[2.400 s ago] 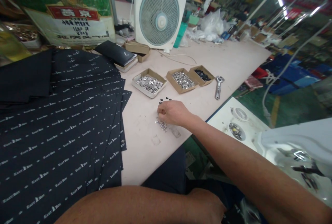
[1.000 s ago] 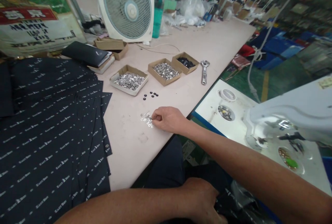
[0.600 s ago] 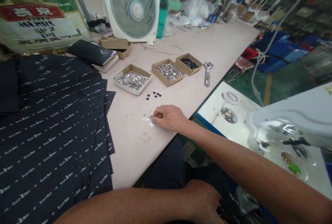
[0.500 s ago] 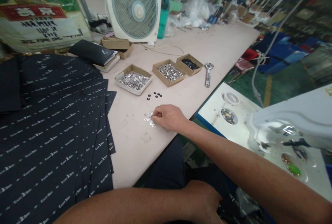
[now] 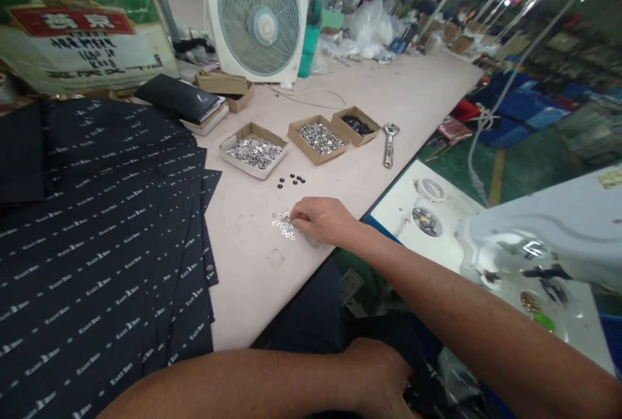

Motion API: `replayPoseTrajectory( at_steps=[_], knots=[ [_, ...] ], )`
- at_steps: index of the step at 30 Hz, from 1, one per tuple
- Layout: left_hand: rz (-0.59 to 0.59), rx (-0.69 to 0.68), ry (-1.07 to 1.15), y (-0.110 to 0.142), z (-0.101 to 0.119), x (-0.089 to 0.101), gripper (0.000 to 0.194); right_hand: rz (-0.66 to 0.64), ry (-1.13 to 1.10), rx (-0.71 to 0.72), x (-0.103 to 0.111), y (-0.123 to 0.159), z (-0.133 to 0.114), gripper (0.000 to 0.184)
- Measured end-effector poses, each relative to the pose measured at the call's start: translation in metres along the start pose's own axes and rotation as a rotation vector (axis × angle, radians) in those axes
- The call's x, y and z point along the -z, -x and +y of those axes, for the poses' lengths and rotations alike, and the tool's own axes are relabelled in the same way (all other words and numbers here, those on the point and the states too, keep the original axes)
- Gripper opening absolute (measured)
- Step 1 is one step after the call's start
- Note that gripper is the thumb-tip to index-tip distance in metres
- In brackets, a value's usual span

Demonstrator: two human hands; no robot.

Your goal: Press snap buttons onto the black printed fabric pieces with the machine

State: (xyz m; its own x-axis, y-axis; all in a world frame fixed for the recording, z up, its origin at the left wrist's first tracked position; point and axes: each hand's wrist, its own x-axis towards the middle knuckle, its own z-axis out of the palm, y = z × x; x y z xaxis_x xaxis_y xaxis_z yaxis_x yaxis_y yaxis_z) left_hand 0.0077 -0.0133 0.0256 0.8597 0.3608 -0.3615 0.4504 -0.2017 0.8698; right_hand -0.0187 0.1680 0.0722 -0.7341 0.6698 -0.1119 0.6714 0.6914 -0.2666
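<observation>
My right hand (image 5: 323, 219) is at a small loose pile of silver snap-fastener parts (image 5: 286, 226) on the table, its thumb and fingertips pinched together over the pile's right edge. Whatever is between the fingertips is too small to make out. Low in the view, my left hand (image 5: 379, 373) is curled around dark printed fabric (image 5: 430, 377) by my lap; most of its fingers are hidden. Several black snap caps (image 5: 294, 181) lie loose beyond the pile. Cardboard trays hold silver parts (image 5: 255, 152), more silver parts (image 5: 321, 138) and black pieces (image 5: 357, 124).
Stacked dark printed fabric panels (image 5: 121, 244) cover the table's left side. A box fan (image 5: 265, 24), a black notebook (image 5: 177, 98) and an adjustable wrench (image 5: 389, 146) stand or lie farther back. On the right is a white machine (image 5: 549, 225) with its worktop.
The camera view has shifted slightly. My right fingertips have moved a little at the pile's right edge, and more of the silver parts show. My left hand looks the same.
</observation>
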Motion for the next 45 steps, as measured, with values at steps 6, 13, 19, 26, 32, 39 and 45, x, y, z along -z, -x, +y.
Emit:
replayPoseTrajectory(
  at_steps=[6, 13, 19, 26, 32, 39, 45],
  knots=[
    [0.091, -0.050, 0.067, 0.001, -0.002, -0.003, 0.051, 0.020, 0.137, 0.161, -0.002, 0.001, 0.000, 0.021],
    [0.090, -0.036, 0.049, -0.001, -0.003, -0.005, 0.047, -0.030, 0.296, 0.242, 0.006, -0.005, -0.002, 0.022],
    [0.057, -0.027, 0.041, -0.005, -0.005, -0.007, 0.045, 0.008, 0.251, 0.171, 0.001, -0.010, -0.005, 0.022],
    [0.129, -0.054, 0.044, -0.004, -0.005, -0.008, 0.042, 0.103, 0.099, -0.047, 0.006, -0.009, 0.008, 0.017],
    [0.048, 0.013, -0.016, -0.006, -0.003, -0.007, 0.048, 0.026, 0.114, -0.070, 0.007, -0.004, 0.019, 0.020],
    [0.070, -0.032, -0.020, -0.002, -0.001, -0.003, 0.046, -0.060, 0.283, 0.039, 0.014, -0.005, 0.019, 0.027],
    [0.041, -0.052, -0.050, -0.005, -0.004, -0.006, 0.050, -0.067, 0.413, 0.106, 0.019, -0.010, 0.012, 0.028]
  ],
)
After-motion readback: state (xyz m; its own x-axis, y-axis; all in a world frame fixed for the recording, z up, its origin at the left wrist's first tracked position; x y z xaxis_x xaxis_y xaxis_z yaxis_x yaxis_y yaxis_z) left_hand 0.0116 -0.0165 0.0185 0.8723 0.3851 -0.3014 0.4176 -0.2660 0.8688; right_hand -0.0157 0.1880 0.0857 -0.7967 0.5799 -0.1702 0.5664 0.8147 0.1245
